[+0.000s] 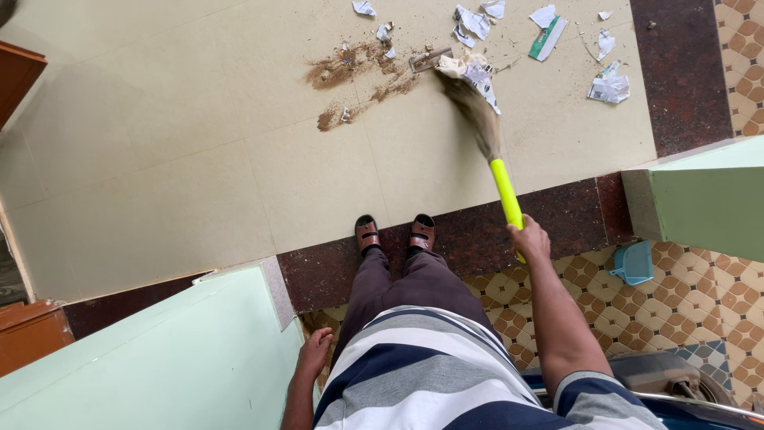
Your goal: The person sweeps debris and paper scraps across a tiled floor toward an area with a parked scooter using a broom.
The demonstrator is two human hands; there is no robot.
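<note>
At the left, the left hand (314,350) hangs low beside the pale green wall (159,358), its fingers loosely curled and apart, holding nothing; it looks close to the wall or just touching it, which I cannot tell for sure.

Further right on the cream tiled floor (199,159) lie patches of brown dirt (342,68). The dirt is loose and fine, so a hard stroke could, in my judgement, spread it wider across the tiles instead of gathering it.

Next comes the grass broom (477,111), its blurred bristle head resting among torn paper scraps (477,24) near the top of the view. The scraps are light and well scattered; a fast sweep would likely flick them past the dark stone border (676,72). A green-and-white wrapper (549,36) lies among them.

The right hand (529,239) has its fingers clamped on the broom's yellow handle (505,191), gripping near its end with one hand only, so the head may wander under pressure. The person's sandals (394,233) stand on the dark threshold strip close behind the stroke.

At the far right, a blue dustpan (635,263) lies on the patterned tiles just below the green ledge (700,207), well apart from the debris; whether anything is in it cannot be made out.
</note>
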